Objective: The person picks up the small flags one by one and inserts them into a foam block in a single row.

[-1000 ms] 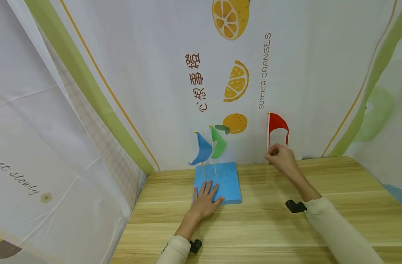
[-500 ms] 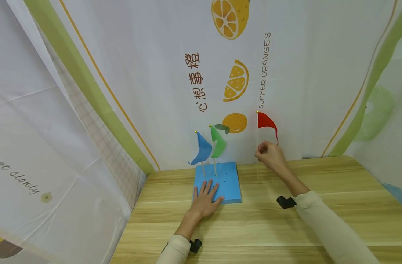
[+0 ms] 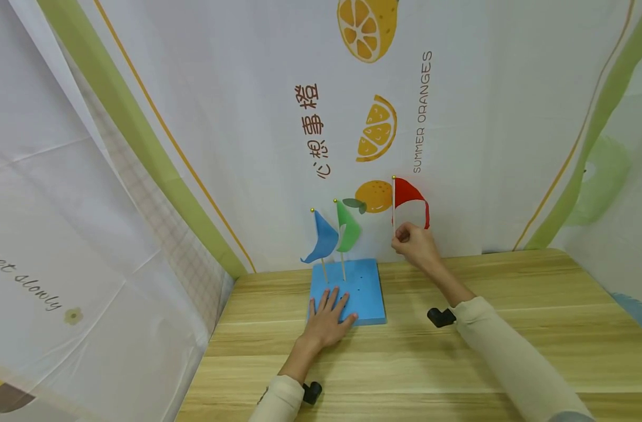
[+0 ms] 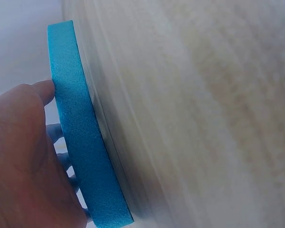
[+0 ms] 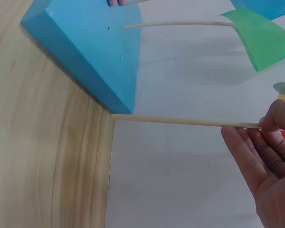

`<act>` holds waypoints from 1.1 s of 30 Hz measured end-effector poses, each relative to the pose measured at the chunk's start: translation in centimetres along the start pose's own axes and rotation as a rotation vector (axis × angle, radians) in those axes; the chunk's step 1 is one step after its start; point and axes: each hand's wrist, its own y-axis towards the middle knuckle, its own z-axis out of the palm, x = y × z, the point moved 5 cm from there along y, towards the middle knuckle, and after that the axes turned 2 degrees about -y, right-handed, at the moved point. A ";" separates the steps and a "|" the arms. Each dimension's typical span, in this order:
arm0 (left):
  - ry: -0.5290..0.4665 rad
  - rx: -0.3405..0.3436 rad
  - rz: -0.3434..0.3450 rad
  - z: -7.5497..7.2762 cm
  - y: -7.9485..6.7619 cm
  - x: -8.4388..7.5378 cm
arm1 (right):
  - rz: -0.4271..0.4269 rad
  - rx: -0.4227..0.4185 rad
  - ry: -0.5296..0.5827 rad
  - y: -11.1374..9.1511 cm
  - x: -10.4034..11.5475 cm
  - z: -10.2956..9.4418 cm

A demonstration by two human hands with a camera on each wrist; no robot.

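A flat blue foam block (image 3: 370, 305) with small holes in its top lies on the table. My left hand (image 3: 327, 323) rests on its front left part with spread, straight fingers; in the left wrist view the thumb touches the block's edge. A blue flag (image 3: 326, 237) and a green flag (image 3: 350, 231) stand in the block's back left on thin wooden sticks. To the right of the block, my right hand (image 3: 417, 243) pinches the stick (image 5: 180, 121) of a red flag (image 3: 405, 190) between thumb and fingers. That stick is upright, its lower end near the block's right side.
The wooden table (image 3: 458, 363) runs back to a white curtain (image 3: 236, 117) printed with oranges and lettering. Another white cloth (image 3: 88, 205) hangs at the left. Black camera mounts (image 3: 441, 317) sit at both wrists.
My right hand has carried the red flag leftward, closer to the foam block. The left hand, the block and the two standing flags stay where they were.
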 end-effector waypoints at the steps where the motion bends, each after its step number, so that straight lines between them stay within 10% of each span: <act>1: -0.001 -0.001 0.001 0.0 0.0 0.0 | -0.001 0.000 -0.001 0.1 0.2 0.2; 33: -0.006 0.005 -0.005 0.1 0.2 0.3 | -0.135 -0.026 0.016 2.1 2.6 7.7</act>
